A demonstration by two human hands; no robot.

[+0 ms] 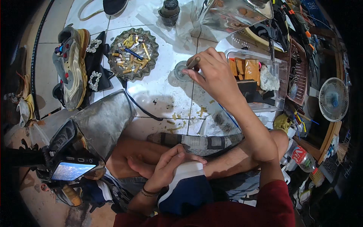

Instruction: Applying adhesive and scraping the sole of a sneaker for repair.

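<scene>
My right hand [213, 68] is closed in a pinch around a thin brown stick [194, 62]. It is held over a small clear glass pot [182, 72] on the white tiles; the stick's lower end is hidden by my fingers. Low over my lap, my left hand [170, 162] is closed on the white edge of a navy-and-white piece [187, 189], whose kind I cannot make out. Left of the pot stands a scalloped ashtray [130, 71] full of cigarette butts. Yellowish scraps [174, 126] lie scattered on the tiles before me.
A clear plastic box [280, 100] with orange-brown blocks sits by my right forearm. At left are a sneaker [73, 70] and black footwear with sparkling ornaments [93, 79]. A lit phone [73, 170] stands lower left. Farther off is a dark cup [169, 15]; a fan [333, 99] is at right.
</scene>
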